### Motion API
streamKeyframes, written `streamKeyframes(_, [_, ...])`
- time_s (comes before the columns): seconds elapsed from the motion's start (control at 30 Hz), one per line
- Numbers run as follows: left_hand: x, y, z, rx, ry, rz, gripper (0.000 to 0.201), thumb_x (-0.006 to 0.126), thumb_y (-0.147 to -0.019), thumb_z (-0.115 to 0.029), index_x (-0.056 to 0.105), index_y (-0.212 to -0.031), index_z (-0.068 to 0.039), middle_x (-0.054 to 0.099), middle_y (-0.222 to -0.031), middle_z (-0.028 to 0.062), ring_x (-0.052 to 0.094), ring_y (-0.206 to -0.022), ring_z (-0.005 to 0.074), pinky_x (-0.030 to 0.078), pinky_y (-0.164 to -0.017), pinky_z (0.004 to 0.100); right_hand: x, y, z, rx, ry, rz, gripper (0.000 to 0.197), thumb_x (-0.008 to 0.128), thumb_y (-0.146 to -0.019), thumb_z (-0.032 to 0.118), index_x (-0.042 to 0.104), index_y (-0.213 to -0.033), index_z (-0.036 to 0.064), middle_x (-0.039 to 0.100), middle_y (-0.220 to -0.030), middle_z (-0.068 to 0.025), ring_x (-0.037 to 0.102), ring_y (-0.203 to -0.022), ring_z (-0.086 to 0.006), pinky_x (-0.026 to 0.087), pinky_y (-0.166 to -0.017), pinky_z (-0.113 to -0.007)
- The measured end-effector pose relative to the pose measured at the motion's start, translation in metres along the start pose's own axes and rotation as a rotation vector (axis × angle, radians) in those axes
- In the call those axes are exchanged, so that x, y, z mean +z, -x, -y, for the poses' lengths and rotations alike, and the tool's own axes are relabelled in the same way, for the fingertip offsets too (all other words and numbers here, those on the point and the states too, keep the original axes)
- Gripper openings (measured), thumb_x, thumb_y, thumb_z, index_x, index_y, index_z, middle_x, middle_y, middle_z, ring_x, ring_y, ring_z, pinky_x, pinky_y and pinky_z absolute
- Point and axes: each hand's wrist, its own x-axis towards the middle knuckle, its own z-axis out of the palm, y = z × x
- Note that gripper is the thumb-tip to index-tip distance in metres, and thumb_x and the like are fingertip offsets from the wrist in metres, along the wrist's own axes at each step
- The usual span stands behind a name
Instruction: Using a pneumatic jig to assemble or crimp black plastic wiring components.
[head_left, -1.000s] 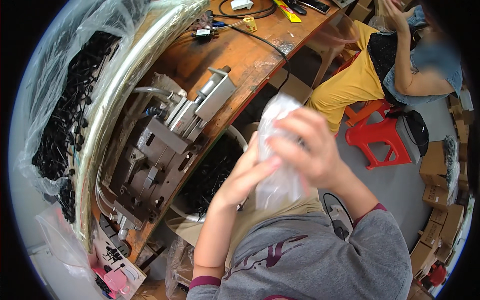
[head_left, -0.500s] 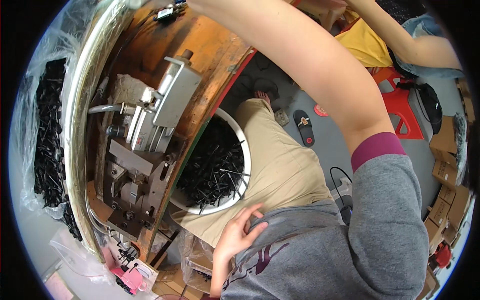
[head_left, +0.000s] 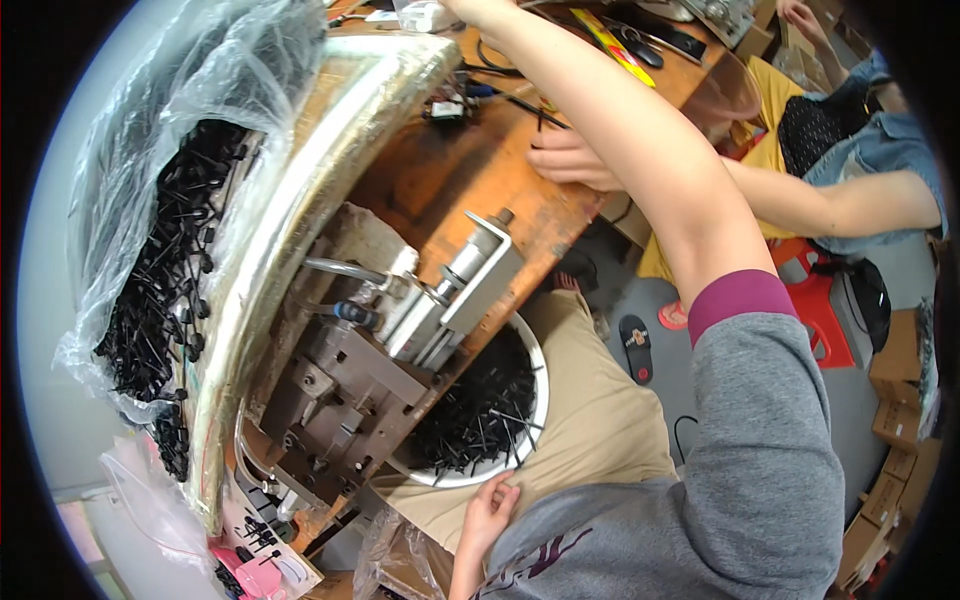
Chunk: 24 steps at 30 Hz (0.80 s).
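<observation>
My left hand (head_left: 489,512) rests by my lap, just below the white bucket (head_left: 541,400), its fingers loosely bent and apart from the thumb, with nothing seen in it. Many thin black parts with stems (head_left: 470,415) fill the bucket. My right arm stretches across the wooden bench (head_left: 480,165). At the top edge my right hand (head_left: 482,8) is largely cut off, beside a clear plastic item (head_left: 425,15); its fingers are hidden. Between my left hand and the far bench stands a metal fixture (head_left: 345,410) with a pneumatic cylinder (head_left: 465,270).
Another person's hand (head_left: 572,160) lies on the bench under my right arm, near a thin black piece. Plastic film with more black parts (head_left: 165,290) lies at the left, behind a wrapped pale curved rim (head_left: 285,220). A red stool (head_left: 830,335) and cardboard boxes (head_left: 885,490) stand right.
The view has shifted, so the bench, fixture and bucket sit further right and lower. More bench top and the other person's hand have come into view. My left hand's fingers are bent more.
</observation>
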Motion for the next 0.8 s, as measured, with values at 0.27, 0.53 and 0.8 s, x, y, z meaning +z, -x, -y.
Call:
streamKeyframes(0.27, [0.004, 0.000, 0.026, -0.037, 0.271, -0.242, 0.019, 0.061, -0.095, -0.010, 0.068, -0.111, -0.003, 0.063, -0.076, 0.0004, 0.055, -0.064, 0.0041, 0.046, -0.058, 0.0189, 0.048, -0.051, -0.067, 0.146, 0.315, -0.098, 0.122, 0.087, -0.051, 0.055, 0.032, -0.144, -0.0008, 0.057, -0.127, -0.0240, 0.058, -0.115, -0.0317, 0.045, -0.099, -0.036])
streamKeyframes(0.53, [0.010, -0.010, 0.013, -0.097, 0.180, -0.301, 0.014, 0.062, -0.094, -0.013, 0.070, -0.102, -0.004, 0.062, -0.072, 0.0001, 0.054, -0.061, 0.0050, 0.045, -0.055, 0.0203, 0.036, -0.084, -0.073, 0.253, 0.454, 0.659, 0.082, 0.084, -0.062, 0.048, 0.061, -0.124, -0.0006, 0.062, -0.120, -0.0182, 0.060, -0.108, -0.0240, 0.051, -0.086, -0.036])
streamKeyframes(0.8, [0.009, -0.010, 0.008, -0.136, 0.163, -0.315, 0.013, 0.061, -0.094, -0.012, 0.070, -0.100, -0.004, 0.063, -0.074, 0.0003, 0.054, -0.062, 0.0049, 0.045, -0.055, 0.0208, 0.050, -0.072, -0.081, 0.215, 0.570, 0.689, 0.067, 0.082, -0.068, 0.034, 0.062, -0.120, -0.0021, 0.066, -0.107, -0.0162, 0.065, -0.093, -0.0227, 0.054, -0.076, -0.034])
